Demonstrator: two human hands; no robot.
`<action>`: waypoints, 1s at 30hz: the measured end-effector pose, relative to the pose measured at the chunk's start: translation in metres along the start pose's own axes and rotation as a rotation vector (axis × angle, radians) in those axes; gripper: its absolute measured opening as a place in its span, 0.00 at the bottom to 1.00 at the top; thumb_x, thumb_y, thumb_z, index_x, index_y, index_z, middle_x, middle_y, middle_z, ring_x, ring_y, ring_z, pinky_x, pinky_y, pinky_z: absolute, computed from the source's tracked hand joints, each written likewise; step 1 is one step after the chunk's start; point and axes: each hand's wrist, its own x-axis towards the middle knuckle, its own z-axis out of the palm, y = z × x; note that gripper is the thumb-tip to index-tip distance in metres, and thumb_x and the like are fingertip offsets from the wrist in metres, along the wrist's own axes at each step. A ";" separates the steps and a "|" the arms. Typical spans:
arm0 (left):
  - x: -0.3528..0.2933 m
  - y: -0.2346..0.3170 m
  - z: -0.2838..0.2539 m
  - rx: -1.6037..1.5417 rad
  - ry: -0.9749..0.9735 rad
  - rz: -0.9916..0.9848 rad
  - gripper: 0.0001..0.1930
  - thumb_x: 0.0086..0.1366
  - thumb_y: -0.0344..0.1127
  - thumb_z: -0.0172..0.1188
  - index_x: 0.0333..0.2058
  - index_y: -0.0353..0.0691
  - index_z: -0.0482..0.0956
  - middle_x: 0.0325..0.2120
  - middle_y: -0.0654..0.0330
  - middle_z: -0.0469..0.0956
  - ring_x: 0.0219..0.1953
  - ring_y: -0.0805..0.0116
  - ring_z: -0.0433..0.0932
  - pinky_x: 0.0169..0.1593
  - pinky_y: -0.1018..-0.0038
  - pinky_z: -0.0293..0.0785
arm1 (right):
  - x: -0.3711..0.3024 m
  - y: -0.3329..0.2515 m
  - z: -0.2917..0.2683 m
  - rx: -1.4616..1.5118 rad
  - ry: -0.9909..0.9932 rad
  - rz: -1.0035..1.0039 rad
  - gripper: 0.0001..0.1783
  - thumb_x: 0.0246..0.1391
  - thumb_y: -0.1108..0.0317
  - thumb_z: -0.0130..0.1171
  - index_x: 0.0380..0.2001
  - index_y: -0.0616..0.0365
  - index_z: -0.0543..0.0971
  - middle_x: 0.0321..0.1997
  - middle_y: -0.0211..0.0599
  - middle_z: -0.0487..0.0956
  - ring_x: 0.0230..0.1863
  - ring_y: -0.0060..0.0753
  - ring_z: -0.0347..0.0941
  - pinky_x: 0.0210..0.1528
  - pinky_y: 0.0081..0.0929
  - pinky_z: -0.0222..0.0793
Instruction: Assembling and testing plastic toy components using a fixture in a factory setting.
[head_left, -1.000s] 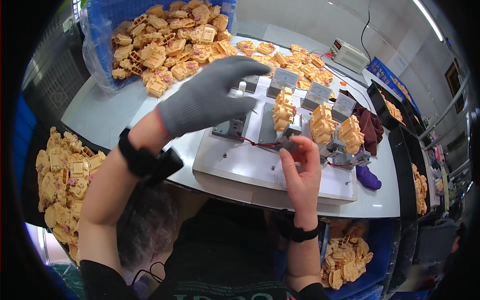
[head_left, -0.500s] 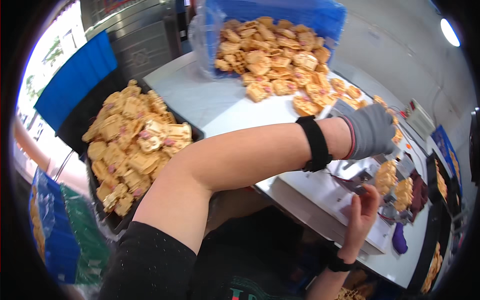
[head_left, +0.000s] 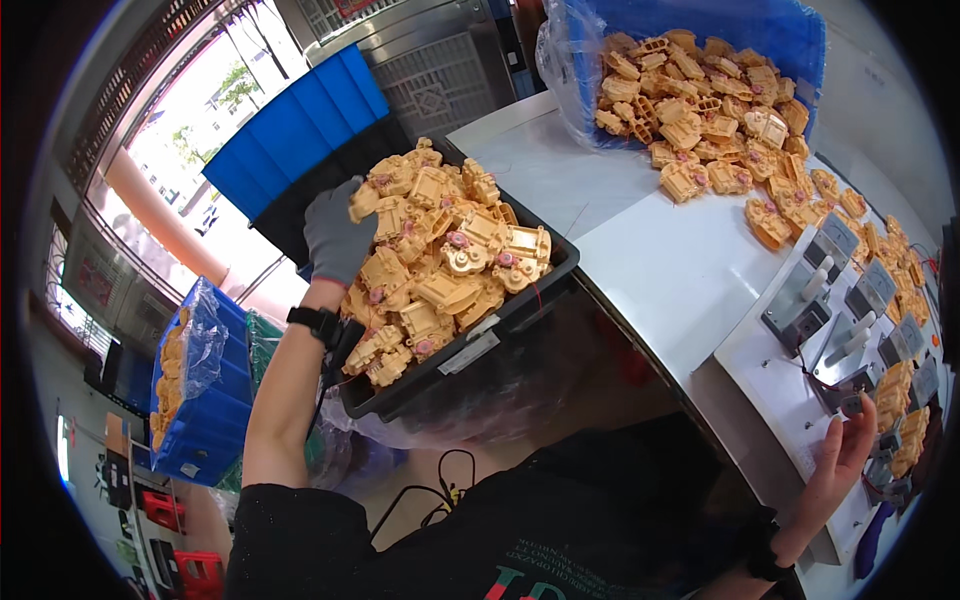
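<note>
**Gloved hand over the black bin of orange parts**

Spanning the right half: white table (head_left: 660, 270), running from the blue crate (head_left: 790, 40) at the top down toward the lower right. Spilling from that crate onto the table: loose orange castings (head_left: 720, 130). Sitting beside the table's left edge: black bin (head_left: 545, 275), long axis running from lower left to upper right, heaped with orange parts (head_left: 440, 260) pointing every which way. Standing lower left on the floor: a second blue crate (head_left: 195, 400), bag-lined, holding more orange parts. Lying along the table's right edge: white fixture plate (head_left: 790, 400) carrying grey clamps (head_left: 805, 300) and a few mounted orange parts (head_left: 895, 385).

Reaching over the bin's far left corner: left hand (head_left: 335, 235), grey-gloved, fingers curled on an orange part (head_left: 363, 203) at the top of the heap; that part's own direction too small to tell. Resting at the fixture plate's near edge: right hand (head_left: 845, 455), bare, fingers apart and loosely raised, clamping nothing, just beside a small dark fitting (head_left: 850, 403). Hands well apart, bin to fixture.
</note>
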 end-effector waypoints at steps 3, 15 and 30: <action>-0.035 -0.033 0.038 -0.185 -0.117 -0.053 0.27 0.55 0.48 0.68 0.52 0.43 0.76 0.43 0.52 0.78 0.49 0.51 0.75 0.55 0.61 0.70 | -0.004 -0.004 -0.008 -0.056 0.041 -0.010 0.25 0.63 0.73 0.54 0.63 0.56 0.67 0.49 0.25 0.67 0.40 0.15 0.60 0.40 0.12 0.57; 0.026 -0.035 0.025 0.131 -0.429 0.175 0.18 0.63 0.44 0.60 0.43 0.35 0.79 0.42 0.48 0.77 0.49 0.50 0.75 0.52 0.62 0.71 | -0.033 -0.040 -0.027 -0.410 0.182 -0.090 0.16 0.56 0.73 0.61 0.48 0.62 0.75 0.40 0.35 0.75 0.38 0.28 0.70 0.44 0.25 0.68; -0.077 0.385 -0.056 -1.285 -0.384 1.013 0.10 0.57 0.17 0.57 0.38 0.32 0.74 0.39 0.51 0.72 0.46 0.52 0.72 0.53 0.65 0.66 | -0.019 0.003 -0.058 -0.677 0.173 -0.265 0.06 0.46 0.64 0.65 0.23 0.51 0.79 0.26 0.32 0.74 0.34 0.39 0.74 0.36 0.39 0.66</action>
